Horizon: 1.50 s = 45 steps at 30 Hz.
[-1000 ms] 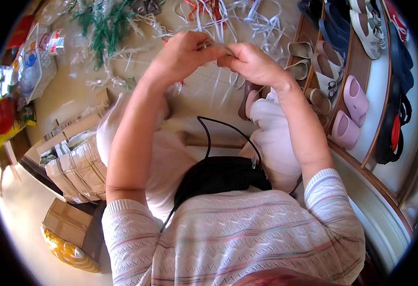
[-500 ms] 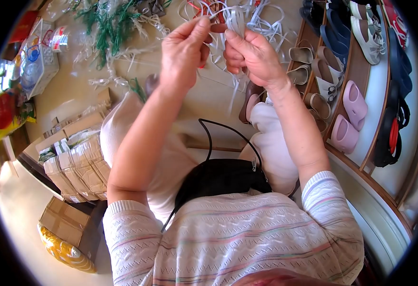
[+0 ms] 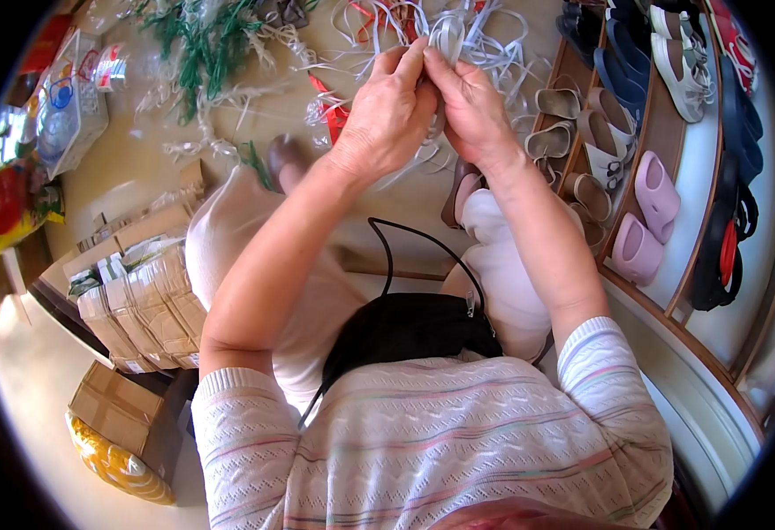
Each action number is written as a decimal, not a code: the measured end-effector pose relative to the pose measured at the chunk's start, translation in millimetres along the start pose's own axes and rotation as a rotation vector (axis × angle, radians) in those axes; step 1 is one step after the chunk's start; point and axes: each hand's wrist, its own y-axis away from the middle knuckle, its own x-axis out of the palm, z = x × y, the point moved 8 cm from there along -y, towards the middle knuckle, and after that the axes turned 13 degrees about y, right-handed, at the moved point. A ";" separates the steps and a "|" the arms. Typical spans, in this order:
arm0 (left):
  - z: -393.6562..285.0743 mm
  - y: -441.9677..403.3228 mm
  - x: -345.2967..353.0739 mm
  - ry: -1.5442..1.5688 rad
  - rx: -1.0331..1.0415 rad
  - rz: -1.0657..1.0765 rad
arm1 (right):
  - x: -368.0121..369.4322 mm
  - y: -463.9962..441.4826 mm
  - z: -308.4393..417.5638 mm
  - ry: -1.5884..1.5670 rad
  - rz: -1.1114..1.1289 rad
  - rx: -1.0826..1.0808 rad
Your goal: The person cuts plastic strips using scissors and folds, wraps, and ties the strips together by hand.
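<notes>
In the head view a looped bundle of flat white plastic strap (image 3: 448,34) rises from between my two hands. My right hand (image 3: 474,110) is closed around its lower part, thumb pressed at the front. Against it, my left hand (image 3: 390,115) is closed in a pinch where both thumbs meet at the bundle. The strap inside the left fingers is mostly hidden. Lower loops of the bundle hang between the palms. Behind the hands, loose white straps (image 3: 502,66) lie tangled on the floor with red strips (image 3: 330,110).
Green and white stringy strands (image 3: 206,53) lie at the upper left. Cardboard boxes (image 3: 144,300) stand by my left leg, and a white basket (image 3: 87,124) is farther left. A shoe rack (image 3: 670,300) with several shoes lines the right. A black bag (image 3: 405,336) rests on my lap.
My left hand has moved right from its spot apart, where it held a strand out, and now meets my right hand at the bundle. The right hand has barely shifted.
</notes>
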 end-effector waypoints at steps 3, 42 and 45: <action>7.2 5.0 3.3 0.239 -0.234 -0.031 | -11.1 -3.0 -1.2 -0.069 -0.128 0.037; 8.2 11.1 21.1 -0.187 -0.206 0.686 | 0.8 17.0 3.3 0.662 0.667 0.304; 9.2 5.2 13.8 -0.034 -0.228 0.639 | 13.0 18.3 9.6 0.695 0.724 -0.056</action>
